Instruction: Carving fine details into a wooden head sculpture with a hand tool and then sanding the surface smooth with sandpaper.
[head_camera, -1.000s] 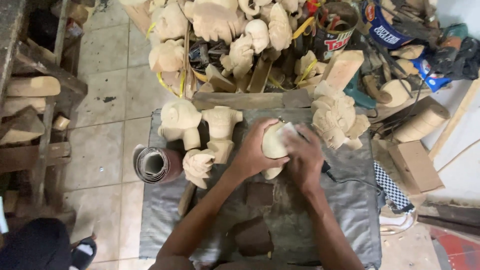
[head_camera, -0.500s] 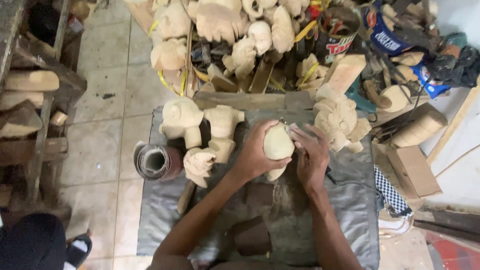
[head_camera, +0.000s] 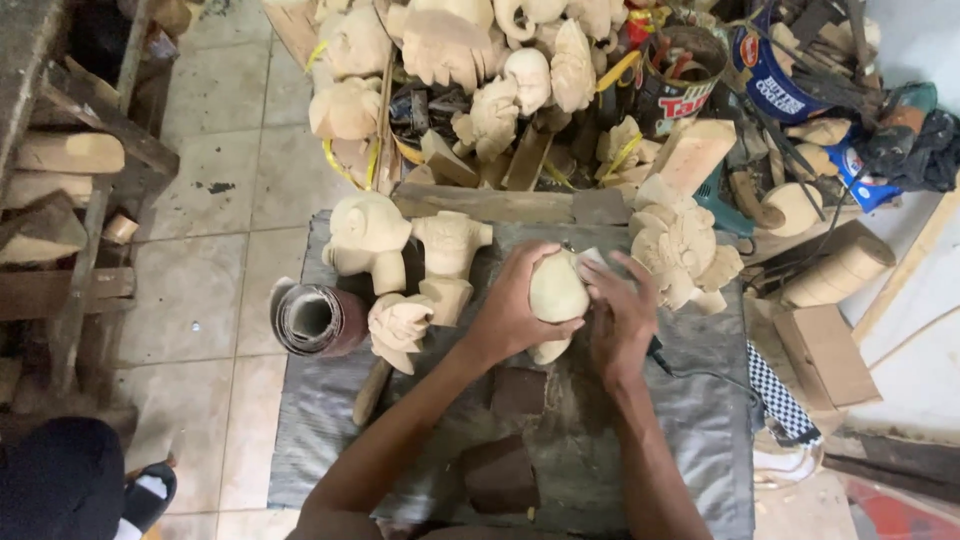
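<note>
I note the left hand (head_camera: 512, 305) wrapped around the pale wooden carving (head_camera: 556, 292), held above the grey mat (head_camera: 700, 420). The right hand (head_camera: 620, 315) presses a small sheet against it. Advice: brace firmly, rub with even strokes.

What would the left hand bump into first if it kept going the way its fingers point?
The left hand already wraps the pale wooden carving. Straight beyond, probably the wooden plank at the mat's far edge, though depth is unclear.
</note>
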